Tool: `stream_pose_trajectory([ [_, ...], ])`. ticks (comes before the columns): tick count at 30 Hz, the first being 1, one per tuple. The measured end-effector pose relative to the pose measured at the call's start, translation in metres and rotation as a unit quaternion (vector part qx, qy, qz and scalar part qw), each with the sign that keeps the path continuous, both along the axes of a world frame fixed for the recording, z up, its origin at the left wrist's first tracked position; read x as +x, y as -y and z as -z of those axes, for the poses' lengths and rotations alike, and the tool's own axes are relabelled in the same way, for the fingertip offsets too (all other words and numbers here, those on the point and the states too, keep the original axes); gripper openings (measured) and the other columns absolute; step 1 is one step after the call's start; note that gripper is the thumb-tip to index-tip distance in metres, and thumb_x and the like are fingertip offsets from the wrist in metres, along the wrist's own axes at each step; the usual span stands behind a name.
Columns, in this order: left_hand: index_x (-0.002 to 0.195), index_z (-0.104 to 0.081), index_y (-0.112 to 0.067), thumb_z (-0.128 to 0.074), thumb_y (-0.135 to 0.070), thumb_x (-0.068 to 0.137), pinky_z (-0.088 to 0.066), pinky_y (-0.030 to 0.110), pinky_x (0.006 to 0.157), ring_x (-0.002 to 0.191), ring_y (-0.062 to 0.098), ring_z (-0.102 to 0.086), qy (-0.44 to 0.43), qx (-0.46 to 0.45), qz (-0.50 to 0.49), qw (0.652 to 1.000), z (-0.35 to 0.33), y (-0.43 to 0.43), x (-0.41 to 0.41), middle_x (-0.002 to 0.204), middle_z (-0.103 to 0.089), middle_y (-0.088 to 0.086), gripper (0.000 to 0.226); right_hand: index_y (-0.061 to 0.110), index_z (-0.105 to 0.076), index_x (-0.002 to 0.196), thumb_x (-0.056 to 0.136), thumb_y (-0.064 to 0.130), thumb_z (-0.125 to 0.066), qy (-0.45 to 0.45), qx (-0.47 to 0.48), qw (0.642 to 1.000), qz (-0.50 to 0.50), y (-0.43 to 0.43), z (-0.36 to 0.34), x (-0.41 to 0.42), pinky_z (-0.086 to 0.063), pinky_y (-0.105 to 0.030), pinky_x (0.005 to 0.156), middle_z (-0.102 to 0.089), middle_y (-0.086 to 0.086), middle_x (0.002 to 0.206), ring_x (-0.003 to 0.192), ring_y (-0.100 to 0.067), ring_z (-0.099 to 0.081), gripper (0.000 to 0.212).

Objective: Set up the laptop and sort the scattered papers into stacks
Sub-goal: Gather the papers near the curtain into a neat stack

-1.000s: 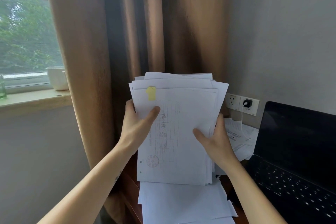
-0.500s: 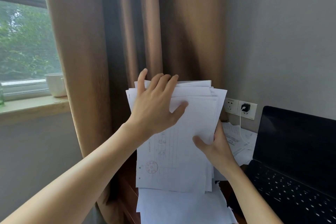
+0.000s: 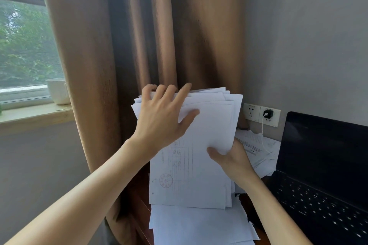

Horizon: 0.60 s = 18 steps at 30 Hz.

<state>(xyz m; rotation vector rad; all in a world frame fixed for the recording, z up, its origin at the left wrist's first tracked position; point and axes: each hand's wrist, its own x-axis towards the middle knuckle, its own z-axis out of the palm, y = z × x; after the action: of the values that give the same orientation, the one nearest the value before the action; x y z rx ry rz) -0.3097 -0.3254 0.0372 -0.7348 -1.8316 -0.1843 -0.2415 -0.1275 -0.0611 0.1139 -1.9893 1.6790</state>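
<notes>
A thick stack of white papers (image 3: 201, 169) stands upright in front of me, its front sheet bearing a faint table and a red round stamp. My right hand (image 3: 231, 159) grips the stack's right edge, thumb on the front. My left hand (image 3: 165, 119) lies over the upper left of the stack, its fingers curling over the top edge and the thumb spread on the front sheet. The open black laptop (image 3: 322, 175) with a dark screen sits at the right. More loose papers (image 3: 199, 225) lie on the desk under the stack.
Scattered printed sheets (image 3: 256, 145) lie behind the laptop near a wall socket with a black charger (image 3: 267, 114) and white cable. A brown curtain (image 3: 139, 45) hangs behind the stack. A white cup (image 3: 58, 90) stands on the windowsill at the left.
My left hand left the stack's left edge and moved up onto its top, covering the yellow sticky note, then reached over the top edge. The right hand kept its grip.
</notes>
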Motion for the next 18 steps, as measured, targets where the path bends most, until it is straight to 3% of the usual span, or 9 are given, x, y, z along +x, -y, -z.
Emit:
stream_pose_trajectory([
  [2, 0.152, -0.049, -0.017, -0.053, -0.057, 0.099, -0.030, 0.056, 0.118, 0.127, 0.032, -0.056, -0.013, 0.020, -0.014, 1.000, 0.004, 0.004, -0.005, 0.135, -0.063, 0.008, 0.066, 0.016, -0.066, 0.119, 0.090, -0.006, -0.068, -0.002, -0.019, 1.000, 0.005, 0.002, 0.003, -0.002, -0.052, -0.016, 0.079, -0.075, 0.012, 0.107, 0.101, -0.006, -0.070, 0.037],
  [6, 0.161, -0.028, -0.013, -0.065, -0.048, 0.093, -0.013, 0.059, 0.126, 0.155, 0.040, -0.022, 0.022, 0.111, 0.015, 0.993, 0.029, 0.015, -0.015, 0.165, -0.026, 0.020, 0.085, 0.019, -0.066, 0.121, 0.091, -0.001, -0.070, 0.003, -0.055, 0.998, 0.008, 0.000, 0.005, -0.005, -0.054, -0.018, 0.081, -0.075, 0.010, 0.109, 0.103, -0.009, -0.070, 0.036],
  [8, 0.163, -0.016, -0.015, -0.076, -0.043, 0.088, -0.014, 0.052, 0.128, 0.157, 0.032, -0.014, 0.125, 0.192, 0.078, 0.970, 0.047, 0.021, -0.019, 0.168, -0.013, 0.015, 0.100, 0.019, -0.066, 0.122, 0.091, 0.000, -0.070, 0.005, -0.083, 0.997, 0.009, -0.003, 0.002, -0.004, -0.055, -0.023, 0.084, -0.075, 0.008, 0.110, 0.104, -0.011, -0.070, 0.036],
  [9, 0.164, -0.009, -0.020, -0.082, -0.041, 0.085, -0.019, 0.046, 0.126, 0.156, 0.024, -0.016, 0.229, 0.245, 0.129, 0.933, 0.054, 0.025, -0.018, 0.169, -0.012, 0.008, 0.109, 0.019, -0.066, 0.122, 0.092, 0.001, -0.070, 0.005, -0.098, 0.995, 0.006, -0.004, 0.000, -0.003, -0.056, -0.027, 0.087, -0.075, 0.007, 0.111, 0.105, -0.012, -0.070, 0.035],
  [11, 0.163, -0.005, -0.030, -0.088, -0.042, 0.080, -0.040, 0.042, 0.116, 0.144, 0.017, -0.040, 0.439, 0.332, 0.201, 0.810, 0.067, 0.033, -0.014, 0.159, -0.033, 0.000, 0.118, 0.017, -0.066, 0.123, 0.092, 0.001, -0.070, 0.008, -0.133, 0.991, -0.002, -0.006, -0.004, -0.003, -0.057, -0.033, 0.089, -0.075, 0.002, 0.113, 0.105, -0.015, -0.071, 0.035],
  [13, 0.156, -0.031, -0.025, -0.086, -0.053, 0.075, -0.058, 0.042, 0.098, 0.114, 0.018, -0.068, 0.572, 0.340, 0.192, 0.722, 0.073, 0.042, -0.010, 0.132, -0.063, -0.004, 0.102, 0.014, -0.067, 0.123, 0.091, 0.000, -0.070, 0.017, -0.173, 0.985, -0.013, -0.006, -0.007, -0.004, -0.058, -0.033, 0.085, -0.076, -0.001, 0.112, 0.104, -0.017, -0.072, 0.035],
  [15, 0.130, -0.062, -0.018, -0.081, -0.058, 0.071, -0.063, 0.038, 0.083, 0.090, 0.017, -0.078, 0.626, 0.325, 0.182, 0.685, 0.080, 0.050, -0.007, 0.106, -0.079, -0.003, 0.074, 0.012, -0.068, 0.121, 0.091, -0.001, -0.069, 0.037, -0.197, 0.979, -0.023, -0.005, -0.008, -0.006, -0.060, -0.029, 0.076, -0.077, -0.002, 0.109, 0.098, -0.016, -0.073, 0.033],
  [18, 0.114, -0.071, -0.018, -0.080, -0.053, 0.078, -0.063, 0.042, 0.083, 0.086, 0.019, -0.079, 0.675, 0.295, 0.180, 0.652, 0.091, 0.060, -0.001, 0.097, -0.081, -0.003, 0.051, 0.012, -0.071, 0.113, 0.090, -0.002, -0.070, 0.081, -0.210, 0.974, -0.029, 0.000, -0.003, -0.009, -0.058, -0.024, 0.064, -0.078, -0.002, 0.100, 0.085, -0.012, -0.075, 0.027],
])
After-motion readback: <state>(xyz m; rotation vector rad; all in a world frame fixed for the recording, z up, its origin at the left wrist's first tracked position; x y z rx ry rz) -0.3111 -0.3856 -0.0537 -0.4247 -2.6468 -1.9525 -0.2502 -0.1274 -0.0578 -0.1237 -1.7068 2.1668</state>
